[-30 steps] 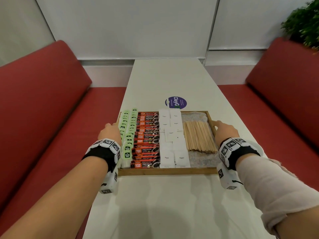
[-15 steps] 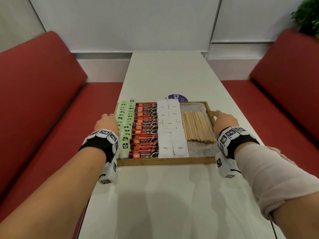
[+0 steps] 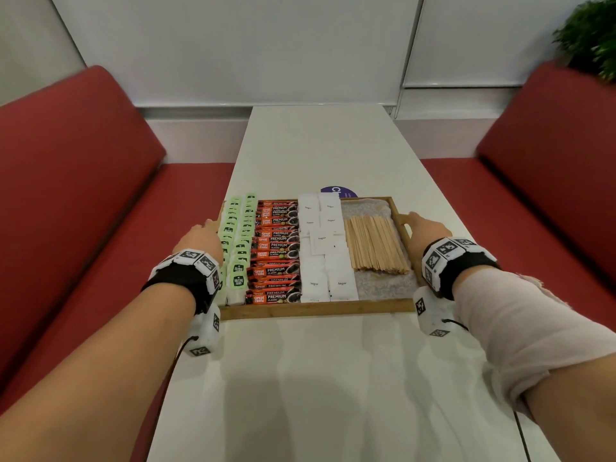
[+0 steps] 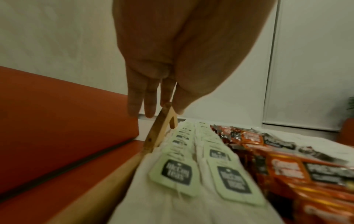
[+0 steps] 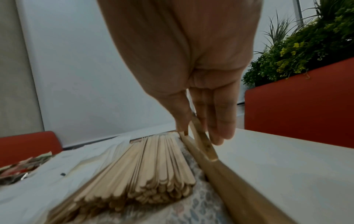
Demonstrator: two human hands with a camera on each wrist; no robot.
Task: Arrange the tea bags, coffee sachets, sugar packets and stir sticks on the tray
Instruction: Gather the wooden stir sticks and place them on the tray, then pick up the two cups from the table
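While my left hand (image 3: 200,240) and right hand (image 3: 426,230) are pinching the handles of the wooden tray (image 3: 316,308), thumb inside and fingers outside, it is sitting on the smooth white table (image 3: 333,378). Lying in columns, left to right: green-tagged tea bags (image 3: 238,248), glossy orange coffee sachets (image 3: 275,248), white paper sugar packets (image 3: 321,248), flat wooden sticks (image 3: 375,245) on patterned cloth. A purple sticker (image 3: 338,192) is showing half-hidden behind the tray. Red benches (image 3: 83,195) are flanking the table.

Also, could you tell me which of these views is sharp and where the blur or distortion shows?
Head view: mostly sharp, sachet print readable on the coffee sachets, plant smeared at the wide-angle corner. Left wrist view: tea bag tags soft with motion blur, left hand looming. Right wrist view: stir sticks streaked, right hand blurred.
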